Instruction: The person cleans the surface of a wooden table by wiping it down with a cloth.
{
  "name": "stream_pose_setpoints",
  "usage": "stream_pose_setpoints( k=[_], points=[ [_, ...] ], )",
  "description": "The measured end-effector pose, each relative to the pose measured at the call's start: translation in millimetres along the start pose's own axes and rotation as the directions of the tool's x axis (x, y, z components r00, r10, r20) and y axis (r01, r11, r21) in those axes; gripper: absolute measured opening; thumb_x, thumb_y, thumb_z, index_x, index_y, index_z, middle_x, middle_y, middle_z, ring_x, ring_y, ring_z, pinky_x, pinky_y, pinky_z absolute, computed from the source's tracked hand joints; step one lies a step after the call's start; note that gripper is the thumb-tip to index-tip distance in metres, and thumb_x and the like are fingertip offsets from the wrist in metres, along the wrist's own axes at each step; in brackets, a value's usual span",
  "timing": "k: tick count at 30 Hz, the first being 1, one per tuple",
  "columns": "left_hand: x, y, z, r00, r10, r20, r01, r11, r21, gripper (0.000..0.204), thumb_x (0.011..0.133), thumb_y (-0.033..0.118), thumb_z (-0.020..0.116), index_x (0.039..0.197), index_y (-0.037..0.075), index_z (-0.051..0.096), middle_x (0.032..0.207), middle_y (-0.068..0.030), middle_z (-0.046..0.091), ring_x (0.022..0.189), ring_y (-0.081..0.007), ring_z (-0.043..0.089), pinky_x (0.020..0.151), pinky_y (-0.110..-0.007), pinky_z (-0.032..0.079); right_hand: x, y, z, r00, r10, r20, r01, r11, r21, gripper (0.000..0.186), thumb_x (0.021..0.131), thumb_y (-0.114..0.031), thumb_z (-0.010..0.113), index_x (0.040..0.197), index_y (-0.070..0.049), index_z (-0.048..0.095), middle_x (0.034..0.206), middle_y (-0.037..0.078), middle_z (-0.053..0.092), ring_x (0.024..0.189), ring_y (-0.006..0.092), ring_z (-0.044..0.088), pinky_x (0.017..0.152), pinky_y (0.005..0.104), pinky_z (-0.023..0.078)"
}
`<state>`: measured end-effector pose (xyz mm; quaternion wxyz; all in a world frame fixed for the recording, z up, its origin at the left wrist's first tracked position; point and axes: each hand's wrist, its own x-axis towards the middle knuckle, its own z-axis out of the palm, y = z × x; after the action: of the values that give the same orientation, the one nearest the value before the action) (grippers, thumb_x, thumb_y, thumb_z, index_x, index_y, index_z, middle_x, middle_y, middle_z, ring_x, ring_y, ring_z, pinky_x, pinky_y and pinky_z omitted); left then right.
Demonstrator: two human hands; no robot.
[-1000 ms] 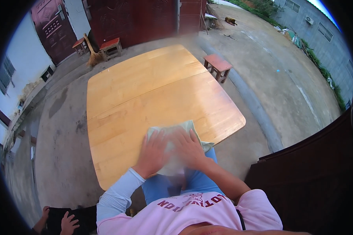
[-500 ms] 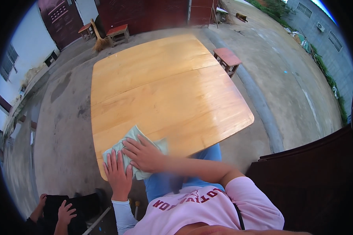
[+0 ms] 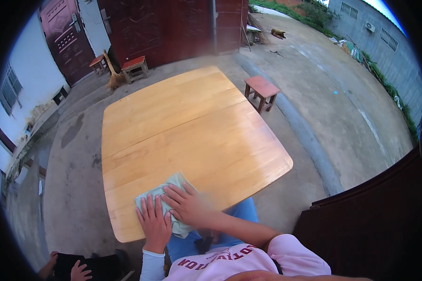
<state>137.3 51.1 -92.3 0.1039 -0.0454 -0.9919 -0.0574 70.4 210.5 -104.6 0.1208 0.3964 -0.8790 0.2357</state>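
A pale green cloth (image 3: 179,228) lies on the near left part of a yellowish wooden table (image 3: 187,140), close to its near edge. My left hand (image 3: 155,225) rests flat on the cloth's left part, fingers stretched out and slightly apart. Beside it, my right hand (image 3: 187,206) presses down on the cloth with its fingers spread toward the far left. The hands sit close together, and neither grips the cloth in its fingers. Part of the cloth is hidden under both palms.
A red-topped stool (image 3: 262,86) stands past the table's far right side. Near the far wall are a straw broom (image 3: 116,79) and another stool (image 3: 134,62). A dark brown panel (image 3: 361,210) fills the lower right. At the lower left, another person's hand (image 3: 81,271) shows.
Both hands and the cloth have slid a little right, away from the table's near left corner. The cloth looks more bunched under them. My view has tilted upward.
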Motion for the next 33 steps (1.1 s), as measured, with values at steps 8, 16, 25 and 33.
stream_pose_setpoints(
  k=[8,16,25,33],
  points=[
    [90.1,81.4,27.4,0.917,0.398,-0.006,-0.396,0.912,-0.111,0.060,0.092,0.035,0.046,0.141,0.002,0.035,0.148,-0.0208,0.030,0.137,-0.0409,0.024,0.109,-0.059,0.016,-58.8,80.9,-71.5,0.973,0.219,-0.072,-0.228,0.960,-0.165,0.048,0.089,-0.032,0.052,0.131,-0.010,0.050,0.141,0.011,0.043,0.133,0.0252,0.037,0.109,0.0476,0.026],
    [162.0,180.9,76.4,0.751,0.641,-0.155,-0.660,0.722,-0.209,0.055,0.091,0.037,0.050,0.137,0.007,0.043,0.145,-0.0171,0.035,0.136,-0.0371,0.029,0.110,-0.058,0.019,-118.2,144.5,-105.0,0.846,0.437,-0.306,-0.523,0.792,-0.316,0.045,0.088,-0.027,0.052,0.130,-0.009,0.050,0.139,0.013,0.045,0.130,0.0289,0.040,0.106,0.0526,0.029],
    [162.4,186.2,88.5,0.718,0.639,-0.275,-0.695,0.683,-0.225,0.055,0.088,0.035,0.053,0.133,0.005,0.045,0.143,-0.0184,0.038,0.133,-0.0381,0.033,0.108,-0.058,0.022,-117.3,142.1,-95.9,0.786,0.539,-0.302,-0.618,0.699,-0.360,0.044,0.093,-0.026,0.047,0.134,-0.010,0.045,0.142,0.011,0.041,0.134,0.0267,0.036,0.109,0.0517,0.023],
    [133.2,128.9,51.4,0.786,0.608,-0.117,-0.613,0.739,-0.277,0.053,0.092,0.036,0.046,0.137,0.008,0.042,0.145,-0.0161,0.036,0.137,-0.0349,0.029,0.111,-0.054,0.018,-85.3,96.4,-72.9,0.809,0.548,-0.212,-0.587,0.740,-0.330,0.050,0.092,-0.027,0.048,0.139,-0.011,0.040,0.145,0.011,0.038,0.136,0.0280,0.032,0.112,0.0514,0.018]
  ],
)
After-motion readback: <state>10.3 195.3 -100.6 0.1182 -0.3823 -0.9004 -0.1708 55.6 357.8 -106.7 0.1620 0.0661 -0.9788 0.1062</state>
